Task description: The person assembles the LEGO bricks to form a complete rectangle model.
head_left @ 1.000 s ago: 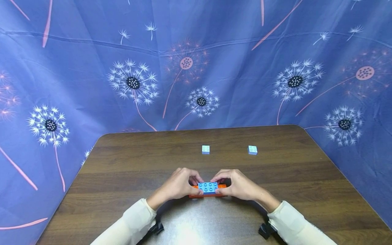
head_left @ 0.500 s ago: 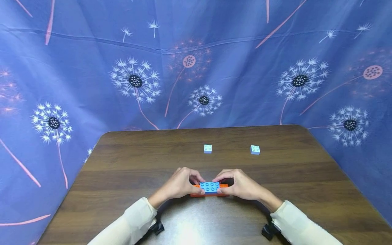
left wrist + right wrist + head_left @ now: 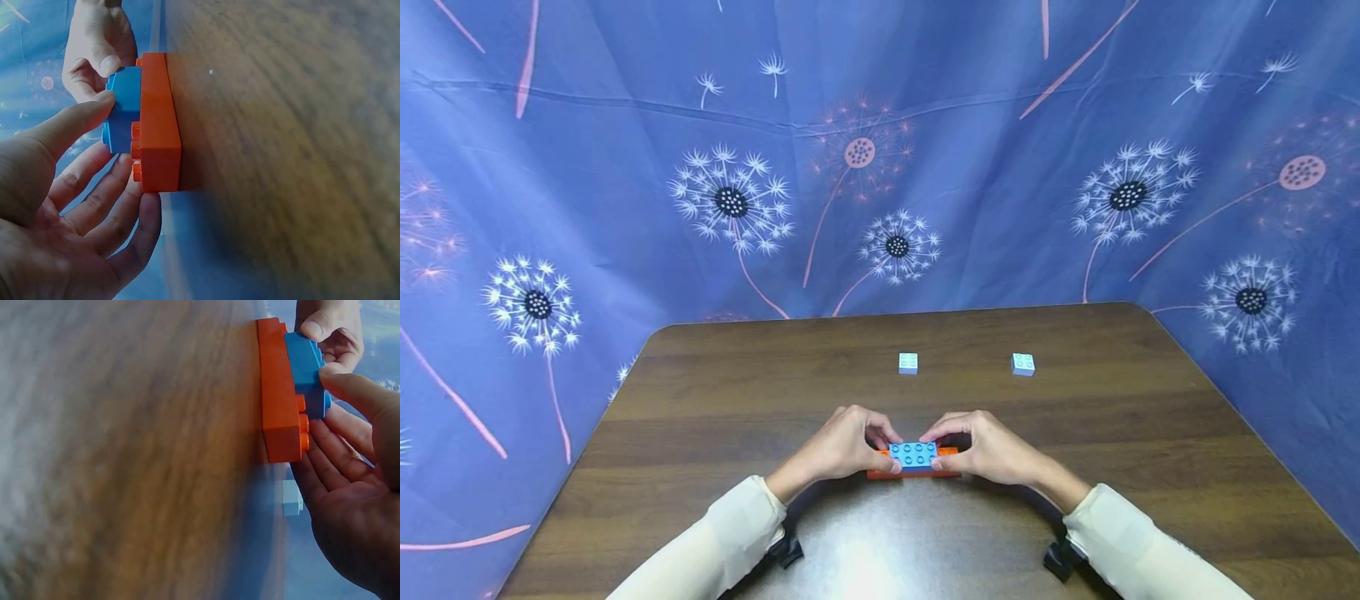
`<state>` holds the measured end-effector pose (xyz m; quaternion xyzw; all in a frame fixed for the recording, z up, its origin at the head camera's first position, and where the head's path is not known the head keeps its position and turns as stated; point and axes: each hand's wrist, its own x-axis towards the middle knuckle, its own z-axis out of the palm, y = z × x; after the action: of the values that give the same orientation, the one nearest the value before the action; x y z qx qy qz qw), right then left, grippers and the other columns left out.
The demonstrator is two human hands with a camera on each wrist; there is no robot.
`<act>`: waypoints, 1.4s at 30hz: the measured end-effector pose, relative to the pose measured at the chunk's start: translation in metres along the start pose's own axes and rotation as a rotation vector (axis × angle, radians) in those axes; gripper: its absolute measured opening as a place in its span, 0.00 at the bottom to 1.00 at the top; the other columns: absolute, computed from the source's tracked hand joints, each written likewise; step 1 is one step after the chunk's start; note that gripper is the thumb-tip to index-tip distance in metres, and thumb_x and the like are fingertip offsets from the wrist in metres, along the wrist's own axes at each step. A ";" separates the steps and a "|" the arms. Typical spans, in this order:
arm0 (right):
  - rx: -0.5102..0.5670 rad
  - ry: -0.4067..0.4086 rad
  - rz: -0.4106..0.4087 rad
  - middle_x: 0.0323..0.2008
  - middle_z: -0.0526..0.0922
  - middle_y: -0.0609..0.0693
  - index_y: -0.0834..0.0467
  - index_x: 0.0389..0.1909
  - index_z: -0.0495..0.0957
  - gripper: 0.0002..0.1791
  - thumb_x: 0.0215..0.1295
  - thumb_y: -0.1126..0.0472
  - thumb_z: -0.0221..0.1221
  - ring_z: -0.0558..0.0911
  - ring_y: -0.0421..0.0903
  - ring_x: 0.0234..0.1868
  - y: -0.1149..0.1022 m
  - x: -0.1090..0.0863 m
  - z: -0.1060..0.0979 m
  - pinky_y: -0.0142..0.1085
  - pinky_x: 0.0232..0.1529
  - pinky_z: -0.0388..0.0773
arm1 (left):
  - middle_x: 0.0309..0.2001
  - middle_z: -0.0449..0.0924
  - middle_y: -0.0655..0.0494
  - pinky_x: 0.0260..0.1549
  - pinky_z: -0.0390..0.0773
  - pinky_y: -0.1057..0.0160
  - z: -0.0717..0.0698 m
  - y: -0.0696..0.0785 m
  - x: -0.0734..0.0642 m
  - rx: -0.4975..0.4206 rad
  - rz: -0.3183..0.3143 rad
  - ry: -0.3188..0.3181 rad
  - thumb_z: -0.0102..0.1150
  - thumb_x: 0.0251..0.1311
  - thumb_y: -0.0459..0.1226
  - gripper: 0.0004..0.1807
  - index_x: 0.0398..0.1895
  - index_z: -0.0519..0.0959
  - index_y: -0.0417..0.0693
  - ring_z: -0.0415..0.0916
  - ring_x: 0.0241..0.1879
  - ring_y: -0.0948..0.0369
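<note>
A blue toy brick (image 3: 913, 455) with round studs sits on top of a longer orange brick (image 3: 161, 125), which lies on the table near its front. In the head view my left hand (image 3: 842, 446) pinches the blue brick's left end, thumb on the near side and fingers behind. My right hand (image 3: 992, 450) grips the right end in the same way. Orange studs show past both ends of the blue brick. In the right wrist view the blue brick (image 3: 306, 375) stands against the orange brick's studded face, with the right thumb on its edge.
Two small light-blue bricks stand farther back on the wooden table (image 3: 737, 375): one brick (image 3: 908, 363) behind my hands, another brick (image 3: 1022, 364) to the right. A blue curtain (image 3: 985, 167) with dandelion prints hangs behind the table's far edge.
The whole head view shifts slightly. Both hands keep their hold on the blue brick, and the bricks stay in place on the table.
</note>
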<state>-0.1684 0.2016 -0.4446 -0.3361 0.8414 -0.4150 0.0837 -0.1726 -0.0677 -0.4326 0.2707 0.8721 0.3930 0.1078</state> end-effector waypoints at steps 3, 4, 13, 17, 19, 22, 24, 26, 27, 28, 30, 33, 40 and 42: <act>0.002 -0.009 0.007 0.45 0.88 0.40 0.46 0.51 0.87 0.18 0.59 0.62 0.73 0.85 0.45 0.45 0.002 -0.001 -0.001 0.35 0.46 0.82 | 0.32 0.90 0.62 0.37 0.78 0.70 0.001 0.001 0.001 0.007 0.013 -0.005 0.82 0.46 0.39 0.12 0.35 0.89 0.54 0.83 0.33 0.70; -0.002 -0.014 0.005 0.45 0.88 0.40 0.46 0.51 0.87 0.18 0.59 0.62 0.73 0.85 0.44 0.45 0.002 -0.002 -0.002 0.35 0.46 0.82 | 0.32 0.90 0.62 0.37 0.78 0.70 0.001 0.001 0.002 0.009 0.016 -0.007 0.82 0.46 0.38 0.12 0.35 0.89 0.53 0.84 0.33 0.69; -0.065 0.002 -0.052 0.50 0.88 0.49 0.56 0.55 0.85 0.20 0.63 0.58 0.71 0.86 0.46 0.51 0.004 0.001 -0.023 0.42 0.53 0.83 | 0.31 0.89 0.61 0.37 0.79 0.71 0.000 0.003 0.002 0.017 0.017 -0.020 0.82 0.46 0.37 0.12 0.35 0.88 0.52 0.84 0.33 0.68; -0.093 0.114 0.001 0.52 0.88 0.52 0.54 0.54 0.85 0.19 0.62 0.58 0.72 0.86 0.49 0.52 0.011 -0.001 -0.046 0.48 0.54 0.82 | 0.32 0.89 0.62 0.37 0.79 0.71 0.001 0.003 0.002 0.015 0.009 -0.030 0.82 0.47 0.38 0.13 0.35 0.88 0.53 0.83 0.33 0.69; -0.104 0.167 0.019 0.51 0.88 0.53 0.53 0.53 0.85 0.18 0.62 0.59 0.72 0.86 0.50 0.52 0.018 -0.002 -0.057 0.47 0.55 0.82 | 0.32 0.89 0.62 0.37 0.79 0.71 0.001 0.003 0.002 0.014 0.010 -0.032 0.82 0.47 0.37 0.13 0.35 0.88 0.53 0.83 0.33 0.68; -0.096 0.219 0.036 0.51 0.88 0.55 0.54 0.52 0.85 0.17 0.62 0.59 0.72 0.86 0.50 0.53 0.031 -0.001 -0.071 0.43 0.56 0.82 | 0.32 0.89 0.62 0.37 0.79 0.71 0.001 0.003 0.002 0.012 0.012 -0.031 0.82 0.47 0.37 0.13 0.35 0.88 0.53 0.83 0.34 0.68; -0.076 0.232 0.057 0.51 0.88 0.57 0.55 0.52 0.85 0.17 0.62 0.59 0.72 0.85 0.51 0.53 0.039 0.000 -0.076 0.41 0.57 0.82 | 0.32 0.88 0.62 0.37 0.79 0.71 0.000 0.002 0.002 0.011 0.013 -0.030 0.82 0.47 0.37 0.13 0.35 0.87 0.53 0.83 0.34 0.66; -0.060 0.241 0.074 0.51 0.87 0.58 0.59 0.53 0.84 0.18 0.63 0.60 0.72 0.85 0.53 0.54 0.048 0.000 -0.079 0.42 0.57 0.82 | 0.32 0.89 0.62 0.38 0.79 0.71 0.000 0.002 0.002 0.009 0.015 -0.030 0.82 0.47 0.37 0.13 0.36 0.87 0.53 0.84 0.34 0.65; -0.051 0.243 0.088 0.51 0.87 0.59 0.60 0.54 0.84 0.19 0.63 0.60 0.72 0.85 0.54 0.54 0.051 -0.001 -0.080 0.43 0.58 0.82 | 0.32 0.89 0.62 0.38 0.79 0.71 0.000 0.002 0.002 0.008 0.016 -0.029 0.82 0.47 0.37 0.13 0.36 0.87 0.53 0.84 0.34 0.65; -0.048 0.247 0.098 0.51 0.87 0.59 0.61 0.54 0.84 0.19 0.63 0.60 0.71 0.85 0.54 0.54 0.055 -0.001 -0.081 0.45 0.58 0.82 | 0.32 0.89 0.62 0.38 0.79 0.71 0.000 0.001 0.002 0.009 0.018 -0.028 0.82 0.46 0.38 0.13 0.36 0.87 0.53 0.84 0.34 0.65; -0.049 0.259 0.109 0.51 0.87 0.59 0.62 0.55 0.83 0.20 0.64 0.60 0.71 0.85 0.55 0.54 0.060 -0.001 -0.084 0.46 0.57 0.82 | 0.32 0.89 0.62 0.38 0.79 0.71 0.001 0.001 0.001 0.004 0.018 -0.027 0.82 0.46 0.38 0.13 0.36 0.87 0.53 0.84 0.34 0.66; -0.036 0.285 0.128 0.52 0.87 0.61 0.63 0.57 0.82 0.21 0.65 0.60 0.70 0.86 0.54 0.53 0.068 -0.002 -0.090 0.42 0.55 0.83 | 0.32 0.89 0.62 0.38 0.79 0.71 0.001 0.001 0.001 0.003 0.018 -0.026 0.82 0.46 0.38 0.13 0.35 0.87 0.53 0.83 0.34 0.67; -0.005 0.348 0.170 0.53 0.85 0.66 0.64 0.57 0.82 0.21 0.66 0.61 0.69 0.85 0.37 0.47 0.077 -0.005 -0.105 0.26 0.47 0.81 | 0.32 0.88 0.63 0.39 0.78 0.70 0.001 0.000 0.002 0.013 0.020 -0.026 0.82 0.47 0.39 0.13 0.36 0.87 0.54 0.83 0.34 0.68; -0.005 0.359 0.183 0.53 0.85 0.67 0.64 0.57 0.82 0.21 0.66 0.60 0.69 0.84 0.34 0.46 0.079 -0.005 -0.109 0.24 0.46 0.80 | 0.32 0.88 0.63 0.39 0.78 0.71 0.000 0.000 0.001 0.014 0.016 -0.025 0.82 0.47 0.38 0.13 0.35 0.87 0.54 0.82 0.34 0.69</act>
<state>-0.2496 0.3088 -0.4353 -0.1789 0.8707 -0.4570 -0.0312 -0.1734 -0.0667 -0.4326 0.2836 0.8711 0.3845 0.1138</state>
